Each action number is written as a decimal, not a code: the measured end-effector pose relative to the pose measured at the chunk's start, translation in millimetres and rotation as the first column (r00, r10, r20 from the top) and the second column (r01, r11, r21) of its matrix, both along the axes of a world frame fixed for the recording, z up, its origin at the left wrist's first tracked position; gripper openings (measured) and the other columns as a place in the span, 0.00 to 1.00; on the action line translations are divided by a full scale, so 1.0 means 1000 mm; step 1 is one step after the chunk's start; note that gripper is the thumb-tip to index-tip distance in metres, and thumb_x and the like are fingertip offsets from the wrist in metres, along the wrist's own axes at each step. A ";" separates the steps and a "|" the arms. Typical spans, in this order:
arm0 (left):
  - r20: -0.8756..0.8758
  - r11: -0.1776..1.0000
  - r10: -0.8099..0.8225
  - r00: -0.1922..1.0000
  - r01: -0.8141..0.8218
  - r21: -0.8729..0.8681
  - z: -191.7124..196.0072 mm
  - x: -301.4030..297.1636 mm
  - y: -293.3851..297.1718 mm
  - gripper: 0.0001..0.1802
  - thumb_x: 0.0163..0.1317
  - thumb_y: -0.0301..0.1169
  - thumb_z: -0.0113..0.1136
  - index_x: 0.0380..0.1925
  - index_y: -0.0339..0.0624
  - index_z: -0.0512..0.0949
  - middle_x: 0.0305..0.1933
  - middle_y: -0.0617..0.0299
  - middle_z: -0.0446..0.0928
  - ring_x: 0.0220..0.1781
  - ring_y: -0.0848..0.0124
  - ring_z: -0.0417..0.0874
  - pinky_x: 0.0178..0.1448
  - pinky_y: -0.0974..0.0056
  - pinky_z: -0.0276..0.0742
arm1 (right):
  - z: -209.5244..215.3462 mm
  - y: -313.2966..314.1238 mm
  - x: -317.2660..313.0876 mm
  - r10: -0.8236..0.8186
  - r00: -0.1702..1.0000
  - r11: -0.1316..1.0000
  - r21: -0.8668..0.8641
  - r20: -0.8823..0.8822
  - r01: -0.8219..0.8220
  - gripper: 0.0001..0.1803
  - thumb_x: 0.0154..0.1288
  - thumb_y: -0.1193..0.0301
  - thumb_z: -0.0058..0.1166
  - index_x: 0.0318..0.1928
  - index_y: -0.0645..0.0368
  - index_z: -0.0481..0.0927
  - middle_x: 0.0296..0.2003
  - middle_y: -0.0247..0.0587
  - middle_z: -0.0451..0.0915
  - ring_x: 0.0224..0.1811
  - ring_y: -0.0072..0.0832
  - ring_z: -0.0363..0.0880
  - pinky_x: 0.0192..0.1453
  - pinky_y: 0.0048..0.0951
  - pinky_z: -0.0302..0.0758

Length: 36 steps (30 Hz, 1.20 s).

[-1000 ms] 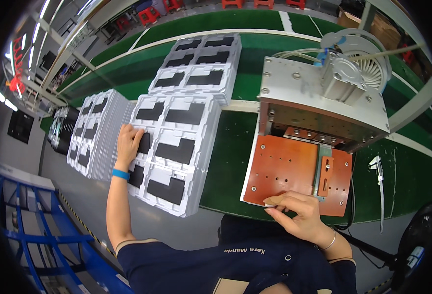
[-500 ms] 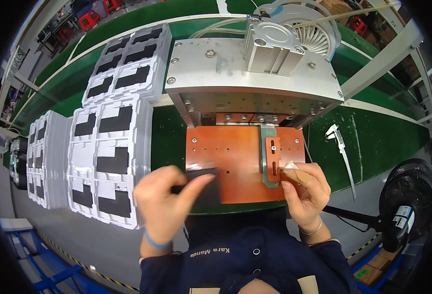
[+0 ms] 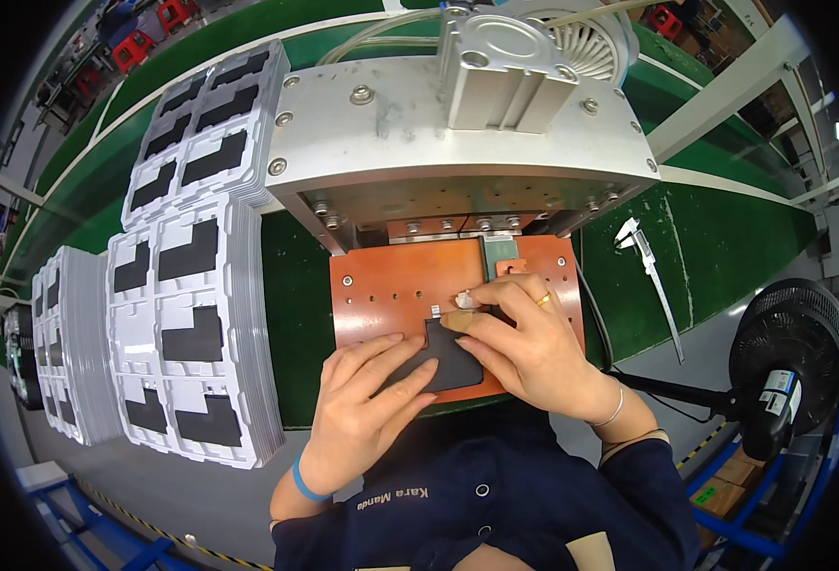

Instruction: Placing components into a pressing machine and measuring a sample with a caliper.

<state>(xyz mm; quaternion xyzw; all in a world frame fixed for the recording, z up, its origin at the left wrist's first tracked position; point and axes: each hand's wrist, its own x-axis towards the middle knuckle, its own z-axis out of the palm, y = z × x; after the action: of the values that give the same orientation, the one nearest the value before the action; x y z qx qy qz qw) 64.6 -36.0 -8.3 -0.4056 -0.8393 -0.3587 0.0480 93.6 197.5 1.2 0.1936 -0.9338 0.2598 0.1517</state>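
- Your green work table (image 3: 298, 309) runs across the view, with the grey floor showing past its front edge.
- Ahead of you, the silver metal press (image 3: 467, 143) stands on it, its underside raised over the back of the plate.
- To your left sit stacks of white plastic trays (image 3: 261, 366) carrying black L-shaped pieces, well apart from your hands; to your right is a black round fan (image 3: 786, 357).
- Before you lies the orange flat drilled plate (image 3: 370, 285), bare at its back left; a grey-green upright strip (image 3: 499, 252) runs front to back on it, partly under your right hand.
- A silver slender caliper (image 3: 650, 276) lies right of the plate.
- Your left hand (image 3: 355, 395) spreads its fingers over the piece; whether any hook beneath it, you cannot tell. Your right hand (image 3: 534, 347) nearly closes thumb to forefinger; its grip is unclear.
- Between them, the black flat thin piece (image 3: 459, 360) lies on the plate's front part, long axis seemingly left to right. Your left hand covers its left end; your right touches its right, far corner.
- At its far edge, a silvery small tab (image 3: 435, 311) points away from you, nearer your right fingertips.
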 end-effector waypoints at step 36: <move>-0.004 0.998 -0.063 0.998 0.063 0.019 0.001 -0.013 0.002 0.22 0.45 0.28 0.76 0.45 0.45 0.88 0.53 0.55 0.82 0.52 0.58 0.79 0.56 0.58 0.74 | 0.003 0.014 0.015 -0.210 0.966 0.977 -0.060 -0.153 0.203 0.19 0.52 0.78 0.67 0.47 0.60 0.82 0.60 0.46 0.78 0.58 0.45 0.76 0.61 0.41 0.73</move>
<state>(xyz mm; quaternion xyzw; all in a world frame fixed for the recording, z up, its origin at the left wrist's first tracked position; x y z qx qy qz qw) 51.8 -34.3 -6.9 -0.4320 -0.8226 -0.3675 0.0419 108.3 211.1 4.2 0.1120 -0.9279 0.2469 0.2561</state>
